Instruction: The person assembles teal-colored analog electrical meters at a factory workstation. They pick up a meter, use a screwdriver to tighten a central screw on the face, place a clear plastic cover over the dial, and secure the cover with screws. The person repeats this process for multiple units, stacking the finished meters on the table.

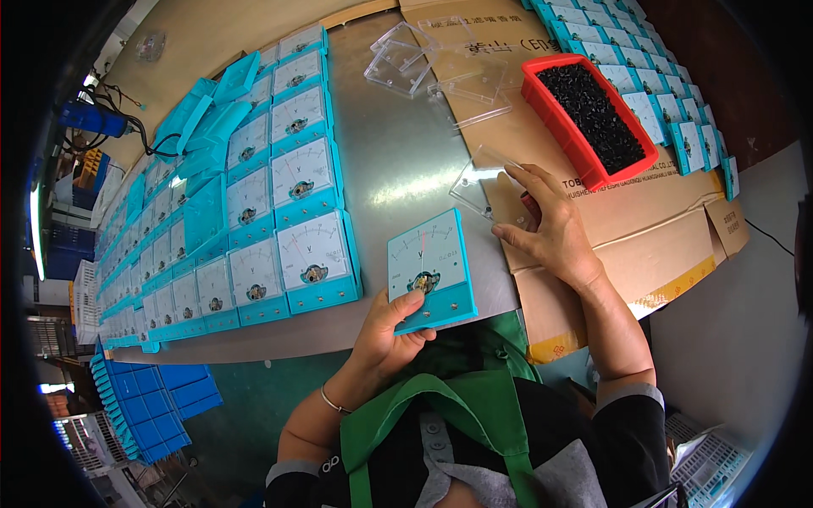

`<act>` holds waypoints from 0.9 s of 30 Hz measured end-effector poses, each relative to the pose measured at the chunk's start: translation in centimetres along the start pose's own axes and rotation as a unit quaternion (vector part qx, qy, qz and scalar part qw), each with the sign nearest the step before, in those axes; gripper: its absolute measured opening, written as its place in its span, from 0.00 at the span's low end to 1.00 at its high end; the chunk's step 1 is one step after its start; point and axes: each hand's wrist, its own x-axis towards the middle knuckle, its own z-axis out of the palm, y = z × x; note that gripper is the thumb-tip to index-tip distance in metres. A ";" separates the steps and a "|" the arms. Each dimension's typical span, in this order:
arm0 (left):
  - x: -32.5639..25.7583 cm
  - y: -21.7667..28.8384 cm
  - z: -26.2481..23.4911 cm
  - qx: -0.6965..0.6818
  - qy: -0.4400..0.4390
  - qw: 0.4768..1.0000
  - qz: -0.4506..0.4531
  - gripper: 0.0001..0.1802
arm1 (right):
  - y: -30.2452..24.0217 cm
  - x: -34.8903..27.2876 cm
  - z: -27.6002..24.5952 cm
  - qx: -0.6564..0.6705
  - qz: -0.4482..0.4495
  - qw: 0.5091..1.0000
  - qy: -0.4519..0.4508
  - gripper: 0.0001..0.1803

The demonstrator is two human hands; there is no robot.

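My left hand [391, 328] grips a voltmeter [423, 262] by its lower left corner, thumb on the front near the coil opening. The meter has a white dial and a teal base, and no clear cover sits on it. To its upper right, my right hand [549, 222] has thumb and fingers around the right side of a clear plastic cover [474, 188], tilted above the metal tabletop. A small red and dark object [531, 208] shows against the right palm, partly hidden by the fingers; its kind is unclear.
Rows of teal voltmeters [303, 178] fill the left of the metal table [381, 152], with teal shells [207, 127] on top. Clear covers [398, 68] lie at the back. A red bin [550, 118] of small black parts stands on cardboard [635, 229]; more meters [652, 80] are behind it.
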 end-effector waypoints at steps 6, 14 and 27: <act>0.3 -0.4 -0.9 -0.052 -0.009 0.999 -0.013 0.20 | 0.0 0.1 0.0 0.001 -0.011 1.000 0.002 0.39; 0.5 -0.5 -1.1 -0.070 -0.005 0.997 -0.025 0.20 | -0.1 0.0 -0.1 -0.002 -0.007 1.000 -0.002 0.39; 0.1 0.0 0.6 -0.091 0.035 0.994 -0.041 0.15 | -0.1 -0.1 0.1 0.006 0.001 1.000 0.004 0.38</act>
